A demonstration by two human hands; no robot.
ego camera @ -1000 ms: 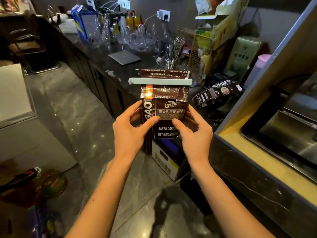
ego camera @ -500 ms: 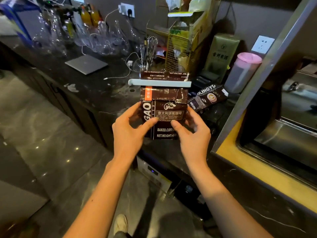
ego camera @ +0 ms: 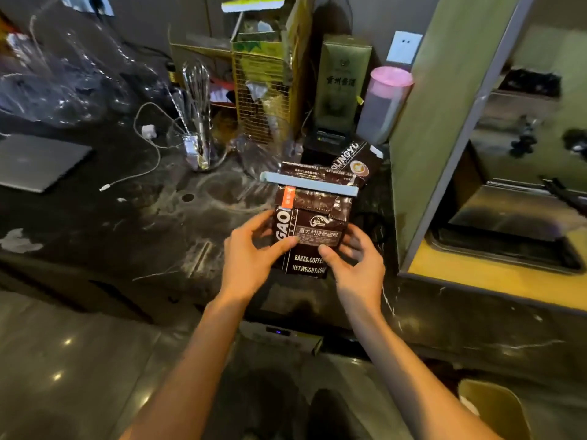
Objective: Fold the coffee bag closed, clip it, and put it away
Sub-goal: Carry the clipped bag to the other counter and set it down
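Note:
A dark brown coffee bag [ego camera: 313, 217] with white lettering stands upright over the black marble counter [ego camera: 111, 223]. Its top is folded over and held by a long pale blue clip [ego camera: 308, 184] across the fold. My left hand [ego camera: 251, 258] grips the bag's left side, thumb on the front. My right hand [ego camera: 355, 265] holds the right side, thumb pressing the label. I cannot tell whether the bag's bottom rests on the counter.
Behind the bag lies another dark coffee bag [ego camera: 354, 161]. A whisk holder [ego camera: 197, 122], a wire basket [ego camera: 263, 100], a green box [ego camera: 341, 87], a pink-lidded jar [ego camera: 382, 103] and a closed laptop [ego camera: 35, 160] crowd the counter. A yellow-edged cabinet panel [ego camera: 444, 122] stands at right.
Both hands have carried the clipped bag forward from above the floor to over the counter, close to the other coffee bag. The grip has stayed the same.

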